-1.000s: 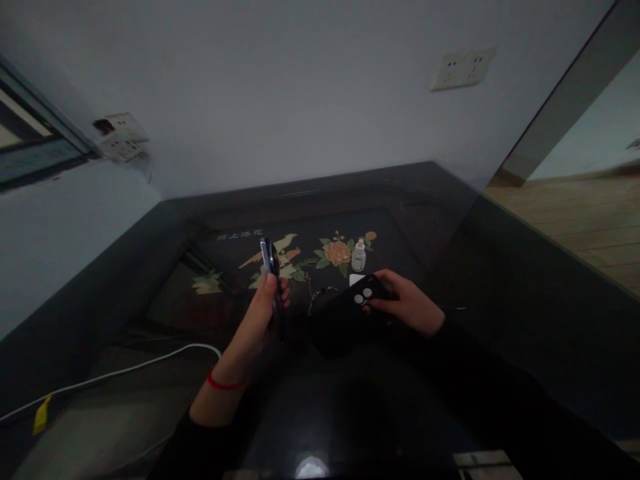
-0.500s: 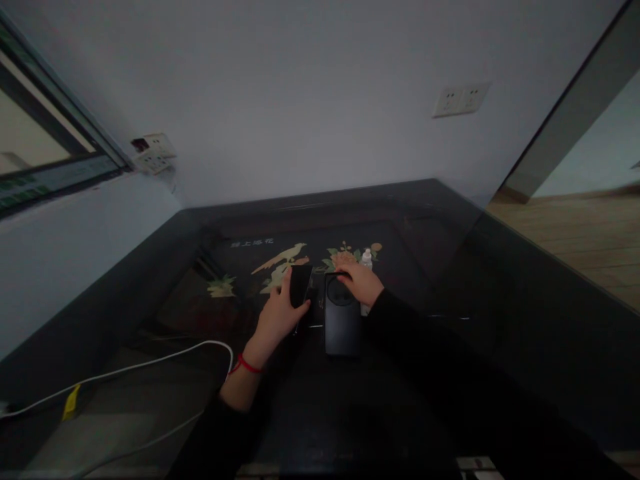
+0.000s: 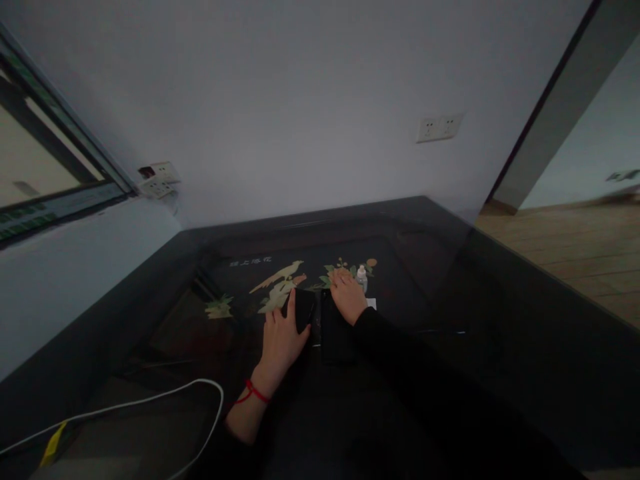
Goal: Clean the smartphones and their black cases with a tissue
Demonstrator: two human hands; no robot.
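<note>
My left hand (image 3: 283, 337) grips a small black phone (image 3: 304, 308), its thumb on the right edge and a finger along the left edge. Just to the right, a longer black phone (image 3: 337, 340) lies on the dark table (image 3: 415, 300). Over that phone's upper part rests my right hand (image 3: 349, 297), palm down with the fingers stretched forward, hiding its top right side. A small clear bottle (image 3: 362, 280) with a white cap stands right beside the right hand. Behind the right wrist, a bit of a white item (image 3: 371, 303) shows.
A white cable (image 3: 150, 400) with a yellow tag (image 3: 53, 443) curves across the left side. Bird and flower pictures (image 3: 280, 283) decorate the tabletop. A pale wall (image 3: 300, 133) with sockets (image 3: 440, 128) rises behind it, and a window (image 3: 45, 140) is at left.
My right hand has gone from pinching the longer phone's top edge to lying flat on it. That phone's round camera ring no longer shows. The smaller phone now looks flatter to the table.
</note>
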